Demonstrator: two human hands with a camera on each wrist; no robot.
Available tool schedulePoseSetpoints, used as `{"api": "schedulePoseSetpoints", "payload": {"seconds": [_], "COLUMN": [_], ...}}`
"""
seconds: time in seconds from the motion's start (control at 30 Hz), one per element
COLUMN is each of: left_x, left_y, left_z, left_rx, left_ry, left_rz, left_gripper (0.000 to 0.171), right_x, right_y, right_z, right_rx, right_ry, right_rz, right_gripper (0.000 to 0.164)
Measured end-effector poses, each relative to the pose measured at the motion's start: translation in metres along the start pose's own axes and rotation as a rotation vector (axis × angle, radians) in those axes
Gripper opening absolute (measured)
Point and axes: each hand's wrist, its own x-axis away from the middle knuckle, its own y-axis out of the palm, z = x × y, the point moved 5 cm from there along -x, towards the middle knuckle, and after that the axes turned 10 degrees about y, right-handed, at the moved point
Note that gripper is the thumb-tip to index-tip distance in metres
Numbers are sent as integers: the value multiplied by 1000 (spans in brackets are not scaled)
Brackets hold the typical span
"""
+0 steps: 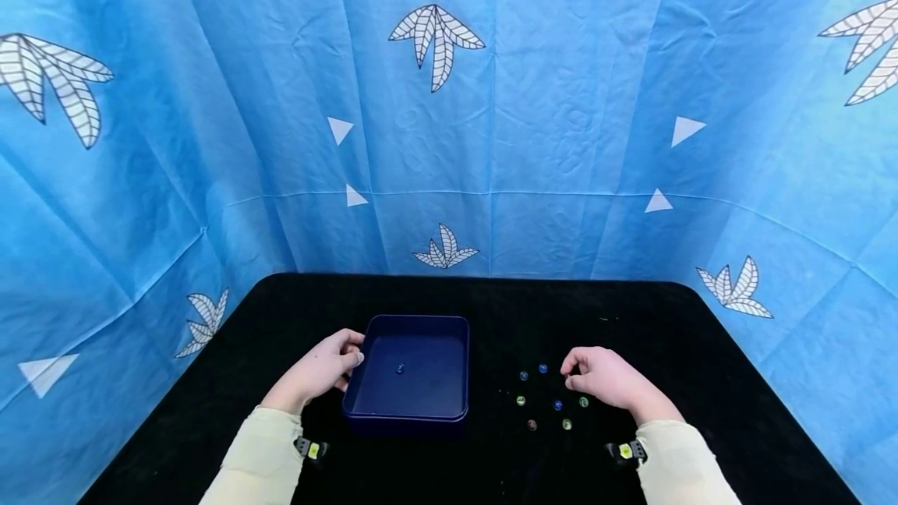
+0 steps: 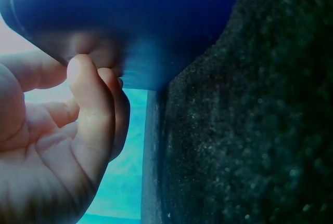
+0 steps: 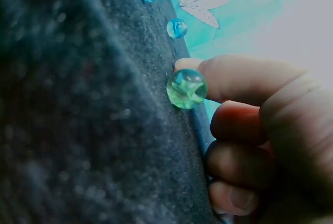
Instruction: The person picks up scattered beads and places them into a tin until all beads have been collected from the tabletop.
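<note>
A dark blue square tray [image 1: 410, 415] stands left of the middle on the black table, with one blue marble [image 1: 400, 369] inside. At its left wall, my left hand [image 1: 324, 369] grips the side, thumb near the rim; in the left wrist view, curled fingers [image 2: 91, 96] touch the outer wall. On the right, my right hand [image 1: 606, 374] pinches thumb and index together around a small dark reddish marble, mostly hidden. Just in front of the thumb in the right wrist view sits a green marble [image 3: 186, 90], overlapping the thumb tip.
Several loose marbles lie between tray and right hand: blue marbles [image 1: 557, 405], green ones [image 1: 567, 425] and a brown one [image 1: 532, 425]. A black cloth covers the table [image 1: 505, 310]. Blue patterned curtains [image 1: 547, 139] close off the back and sides.
</note>
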Motion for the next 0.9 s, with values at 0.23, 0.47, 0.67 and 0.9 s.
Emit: {"api": "schedulePoseSetpoints", "payload": {"seconds": [0.23,0.47,0.67,0.9], "left_x": [7,1,0,1], "left_y": [3,-1,-2,0], "left_z": [-3,1,2,2], "left_rx": [24,22,18,14], "left_ry": [-13,16,-5,-6], "left_rz": [-16,-7,-10,-3], "left_gripper": [35,34,34,34], "right_x": [2,0,-1,-1], "right_y": [5,-3,-6,-5], "right_z": [5,7,8,6], "right_rx": [-21,-88,-99,-120], "right_ry": [-9,-8,12,40], "right_rz": [-18,52,53,54], "right_gripper": [12,12,12,11]}}
